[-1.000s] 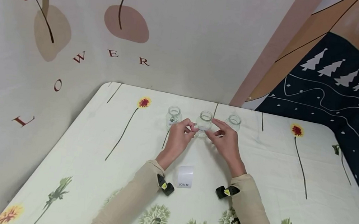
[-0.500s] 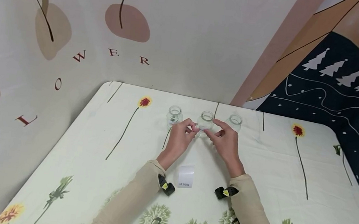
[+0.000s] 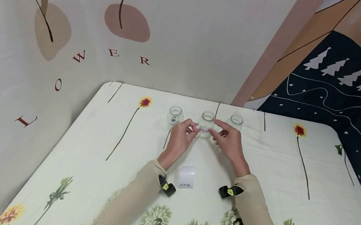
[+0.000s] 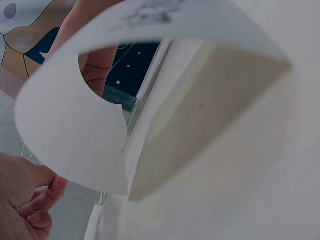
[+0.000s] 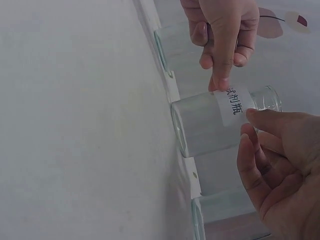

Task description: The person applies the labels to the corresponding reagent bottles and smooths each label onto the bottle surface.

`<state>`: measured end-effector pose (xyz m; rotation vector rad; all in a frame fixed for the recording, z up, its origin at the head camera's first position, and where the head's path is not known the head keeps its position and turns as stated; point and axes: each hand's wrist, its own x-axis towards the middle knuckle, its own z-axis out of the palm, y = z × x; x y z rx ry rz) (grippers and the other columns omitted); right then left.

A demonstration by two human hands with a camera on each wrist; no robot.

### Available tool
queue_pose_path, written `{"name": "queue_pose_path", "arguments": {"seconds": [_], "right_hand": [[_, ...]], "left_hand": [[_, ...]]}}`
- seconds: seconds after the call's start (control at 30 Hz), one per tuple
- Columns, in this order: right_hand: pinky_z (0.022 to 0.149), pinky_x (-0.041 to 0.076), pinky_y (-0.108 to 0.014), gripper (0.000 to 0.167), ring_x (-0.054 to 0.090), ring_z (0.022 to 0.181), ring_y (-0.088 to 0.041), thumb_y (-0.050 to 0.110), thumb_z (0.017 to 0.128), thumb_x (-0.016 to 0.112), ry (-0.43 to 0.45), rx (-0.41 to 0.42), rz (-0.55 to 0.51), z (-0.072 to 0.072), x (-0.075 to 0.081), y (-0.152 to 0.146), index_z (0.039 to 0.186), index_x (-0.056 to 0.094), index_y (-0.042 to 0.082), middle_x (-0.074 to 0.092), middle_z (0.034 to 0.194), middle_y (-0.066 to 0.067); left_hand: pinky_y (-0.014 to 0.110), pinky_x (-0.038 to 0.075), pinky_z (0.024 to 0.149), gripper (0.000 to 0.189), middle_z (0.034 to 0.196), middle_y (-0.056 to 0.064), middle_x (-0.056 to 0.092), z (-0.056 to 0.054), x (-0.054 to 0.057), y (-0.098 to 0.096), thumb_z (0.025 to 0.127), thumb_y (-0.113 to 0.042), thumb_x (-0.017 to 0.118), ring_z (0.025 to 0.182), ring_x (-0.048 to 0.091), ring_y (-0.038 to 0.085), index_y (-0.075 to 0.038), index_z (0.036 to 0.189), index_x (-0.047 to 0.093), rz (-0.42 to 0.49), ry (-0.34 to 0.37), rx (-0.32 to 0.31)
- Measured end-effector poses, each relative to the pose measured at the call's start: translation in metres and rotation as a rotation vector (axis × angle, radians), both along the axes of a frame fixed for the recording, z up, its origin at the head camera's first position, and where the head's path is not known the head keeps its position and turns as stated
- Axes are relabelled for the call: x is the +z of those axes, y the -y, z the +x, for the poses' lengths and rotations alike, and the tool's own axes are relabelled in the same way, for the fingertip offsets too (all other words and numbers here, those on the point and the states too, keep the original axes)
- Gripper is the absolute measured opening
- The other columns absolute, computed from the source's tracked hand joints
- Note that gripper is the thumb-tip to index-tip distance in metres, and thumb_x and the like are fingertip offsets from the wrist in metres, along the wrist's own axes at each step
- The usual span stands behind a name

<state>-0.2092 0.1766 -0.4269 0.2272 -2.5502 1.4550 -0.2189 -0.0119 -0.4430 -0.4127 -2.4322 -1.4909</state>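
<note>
A clear glass jar (image 3: 207, 120) stands upright in the middle of three, with a white handwritten label (image 5: 234, 106) on its front. My left hand (image 3: 179, 137) pinches the label's left end between thumb and index finger, close against the glass. On the other side, my right hand (image 3: 229, 140) lays its thumb on the label's right end. Its index finger reaches along the jar's right side, near the neck, and the other fingers bend loosely below. Part of the label is hidden behind the fingertips.
Another glass jar (image 3: 175, 115) stands to the left, a third jar (image 3: 236, 121) to the right, partly behind my right hand. A curled white paper strip with handwriting (image 3: 187, 176) lies between my forearms, filling much of the left wrist view. Flower-printed cloth covers the table (image 3: 276, 165).
My right thumb has slid leftward over the label, then back to the right, uncovering the writing. My left hand keeps its pinch in place. The jars have not moved.
</note>
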Motion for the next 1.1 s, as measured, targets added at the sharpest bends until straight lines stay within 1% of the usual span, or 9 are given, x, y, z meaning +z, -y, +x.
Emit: {"name": "queue_pose_path", "arguments": {"seconds": [0.1,0.2,0.37,0.47,0.63,0.7,0.77,0.9,1.1], "right_hand": [[0.055,0.051,-0.02,0.042,0.071,0.071,-0.034,0.011,0.096,0.075,0.008,0.015,-0.012,0.0007,0.0007,-0.0014,0.136,0.067,0.003,0.07,0.125,-0.019],[0.057,0.053,-0.02,0.04,0.07,0.072,-0.031,0.008,0.098,0.072,0.01,0.024,-0.022,0.0011,0.0002,-0.002,0.137,0.066,0.002,0.065,0.136,-0.018],[0.055,0.052,-0.019,0.038,0.069,0.071,-0.027,-0.002,0.098,0.068,-0.003,0.024,-0.038,0.0005,-0.0021,-0.0021,0.136,0.066,0.0,0.065,0.136,-0.021],[0.053,0.05,-0.019,0.04,0.069,0.07,-0.022,-0.005,0.094,0.07,-0.013,0.01,-0.035,0.0002,-0.0029,-0.0017,0.134,0.067,-0.001,0.066,0.134,-0.021],[0.051,0.046,-0.02,0.044,0.064,0.062,-0.012,0.007,0.09,0.081,-0.022,-0.029,-0.004,0.0001,-0.0035,0.0008,0.132,0.07,0.002,0.073,0.107,-0.021],[0.05,0.045,-0.021,0.044,0.064,0.059,-0.013,0.011,0.09,0.082,-0.026,-0.036,-0.002,0.0002,-0.0034,0.0019,0.131,0.07,0.002,0.073,0.096,-0.021],[0.05,0.046,-0.02,0.045,0.066,0.058,-0.018,0.011,0.09,0.082,-0.029,-0.035,-0.003,0.0001,-0.0039,0.0021,0.132,0.07,0.002,0.073,0.093,-0.02],[0.051,0.047,-0.019,0.044,0.069,0.063,-0.03,0.01,0.091,0.081,-0.026,-0.022,-0.004,0.0001,-0.003,0.0006,0.133,0.069,0.003,0.073,0.095,-0.02],[0.054,0.051,-0.02,0.043,0.07,0.068,-0.03,0.007,0.093,0.078,-0.019,0.008,-0.008,-0.0002,-0.0021,-0.0019,0.135,0.068,0.003,0.071,0.124,-0.019]], "left_hand": [[0.027,0.058,0.064,0.021,0.107,0.015,0.077,0.0001,0.0001,0.0002,0.09,0.002,0.077,0.074,0.075,0.022,-0.006,0.08,0.06,0.001,0.001,0.001],[0.026,0.058,0.065,0.021,0.107,0.015,0.077,0.0003,0.0001,0.0002,0.091,0.002,0.077,0.074,0.075,0.022,-0.006,0.081,0.061,-0.002,0.008,0.0],[0.024,0.058,0.065,0.02,0.107,0.015,0.077,0.0006,-0.0002,0.0004,0.091,0.001,0.077,0.075,0.074,0.02,-0.006,0.081,0.061,-0.004,0.016,-0.003],[0.024,0.058,0.065,0.019,0.106,0.015,0.077,0.0007,-0.0003,0.0003,0.091,0.001,0.077,0.075,0.074,0.02,-0.006,0.082,0.062,0.002,0.018,-0.005],[0.025,0.058,0.065,0.02,0.106,0.014,0.077,0.0009,-0.0001,0.0004,0.091,0.002,0.077,0.075,0.075,0.021,-0.006,0.082,0.062,0.005,0.011,-0.007],[0.026,0.058,0.065,0.02,0.106,0.014,0.077,0.001,0.0,0.0005,0.091,0.001,0.078,0.075,0.075,0.021,-0.006,0.081,0.062,0.002,0.009,-0.007],[0.026,0.058,0.065,0.02,0.106,0.014,0.077,0.001,0.0001,0.0006,0.091,0.0,0.078,0.075,0.075,0.021,-0.006,0.081,0.062,-0.003,0.008,-0.004],[0.026,0.058,0.065,0.02,0.107,0.014,0.077,0.0007,0.0002,0.0007,0.092,-0.002,0.078,0.074,0.074,0.02,-0.006,0.081,0.061,-0.007,0.005,-0.002],[0.027,0.058,0.064,0.021,0.106,0.013,0.078,0.0004,0.0003,0.0014,0.091,-0.003,0.078,0.074,0.074,0.02,-0.007,0.08,0.061,-0.011,-0.001,0.004]]}}
